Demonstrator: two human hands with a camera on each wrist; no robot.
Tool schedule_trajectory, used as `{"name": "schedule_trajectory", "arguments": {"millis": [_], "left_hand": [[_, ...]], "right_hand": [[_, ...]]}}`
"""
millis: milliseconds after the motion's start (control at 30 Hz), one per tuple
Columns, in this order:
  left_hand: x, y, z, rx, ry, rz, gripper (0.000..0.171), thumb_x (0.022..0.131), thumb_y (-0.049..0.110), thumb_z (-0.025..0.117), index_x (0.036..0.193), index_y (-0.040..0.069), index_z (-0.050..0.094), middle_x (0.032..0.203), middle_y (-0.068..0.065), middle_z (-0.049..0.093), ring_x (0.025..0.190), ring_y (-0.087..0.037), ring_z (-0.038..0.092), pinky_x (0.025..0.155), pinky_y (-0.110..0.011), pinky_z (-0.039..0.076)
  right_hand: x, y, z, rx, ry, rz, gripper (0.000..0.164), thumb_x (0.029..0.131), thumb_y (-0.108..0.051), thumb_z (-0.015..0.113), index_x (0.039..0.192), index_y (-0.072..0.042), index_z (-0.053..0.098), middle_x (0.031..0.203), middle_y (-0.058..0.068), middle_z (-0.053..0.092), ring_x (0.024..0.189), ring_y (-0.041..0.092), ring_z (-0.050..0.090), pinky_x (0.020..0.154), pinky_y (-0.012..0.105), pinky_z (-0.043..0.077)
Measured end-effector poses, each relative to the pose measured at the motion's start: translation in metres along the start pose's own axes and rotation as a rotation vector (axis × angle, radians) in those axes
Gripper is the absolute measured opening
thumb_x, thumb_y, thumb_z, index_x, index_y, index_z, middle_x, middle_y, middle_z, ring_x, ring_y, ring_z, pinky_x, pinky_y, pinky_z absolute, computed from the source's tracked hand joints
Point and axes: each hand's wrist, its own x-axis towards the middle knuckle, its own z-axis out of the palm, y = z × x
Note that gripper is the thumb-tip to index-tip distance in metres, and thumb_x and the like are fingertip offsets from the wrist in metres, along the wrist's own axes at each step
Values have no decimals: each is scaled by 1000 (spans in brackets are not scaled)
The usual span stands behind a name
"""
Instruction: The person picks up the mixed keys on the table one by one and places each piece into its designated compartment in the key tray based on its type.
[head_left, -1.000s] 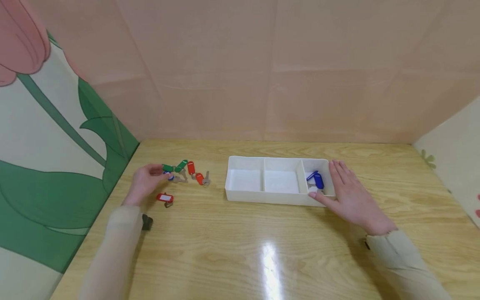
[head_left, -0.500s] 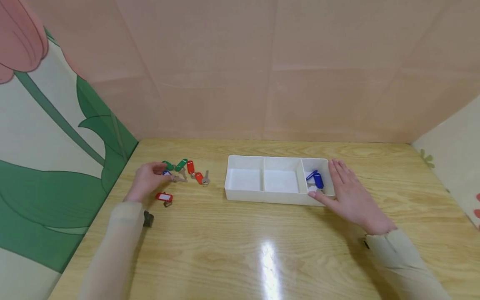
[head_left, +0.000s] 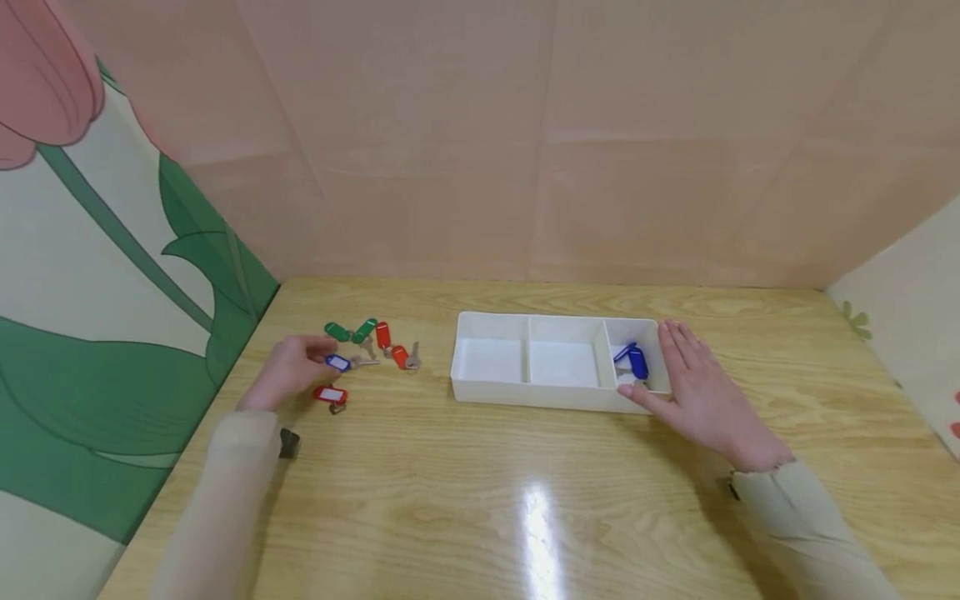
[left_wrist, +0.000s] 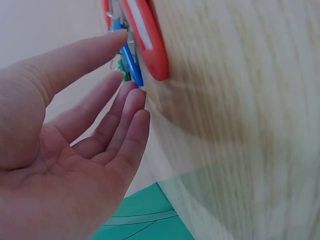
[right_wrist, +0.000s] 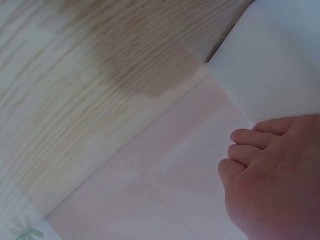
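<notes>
In the head view, my left hand (head_left: 288,367) is at the left of the table beside a blue key tag (head_left: 337,362) whose key points right. The left wrist view shows its thumb and forefinger parted, the thumb tip overlapping the blue tag (left_wrist: 131,65); contact is unclear. My right hand (head_left: 705,400) rests with straight fingers along the right end of a white three-compartment box (head_left: 525,394), its thumb at the front rim. Blue key tags (head_left: 637,363) lie in the right compartment. In the right wrist view, the right hand (right_wrist: 280,175) touches the box's outer wall (right_wrist: 270,65).
Green key tags (head_left: 364,330) lie just behind the blue one. Two red tags with keys, one a red key tag (head_left: 401,357), are to its right, and another red tag (head_left: 331,395) lies nearer the front. A wall (head_left: 525,208) stands behind the wooden table (head_left: 420,500).
My left hand has drawn back slightly to the left. The blue tag, partly hidden by its fingers before, now shows its white label. My right hand and the box have stayed put.
</notes>
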Motion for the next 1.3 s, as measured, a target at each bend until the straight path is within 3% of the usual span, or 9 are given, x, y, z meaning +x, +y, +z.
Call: {"name": "schedule_trajectory", "arguments": {"millis": [233, 533, 1067, 1300], "left_hand": [[1, 0, 4, 43, -5, -19, 38, 94, 14, 75, 128, 0, 67, 117, -17, 66, 96, -29, 59, 85, -41, 53], [2, 0, 5, 18, -12, -2, 25, 93, 11, 75, 115, 0, 71, 102, -14, 67, 85, -26, 59, 75, -35, 51], [0, 0, 3, 35, -44, -1, 26, 94, 18, 76, 112, 0, 73, 99, -12, 70, 84, -24, 63, 76, -35, 54], [-3, 2, 2, 74, -21, 52, 25, 97, 22, 73, 112, 2, 76, 104, -11, 71, 88, -26, 61, 81, -42, 53]], "right_hand": [[0, 1, 3, 4, 10, -8, 107, 96, -62, 59, 159, 6, 7, 165, 29, 8, 153, 39, -1, 122, 51, 2], [0, 2, 3, 9, 8, -2, 108, 96, -63, 59, 160, 5, 6, 165, 29, 8, 153, 41, 0, 122, 50, 1], [0, 1, 2, 14, 7, -5, 107, 96, -62, 59, 159, 5, 5, 165, 27, 5, 152, 41, 0, 122, 50, 1], [0, 1, 1, 14, 3, 2, 107, 96, -62, 59, 160, 5, 5, 165, 28, 7, 152, 41, 1, 122, 50, 1]]}}
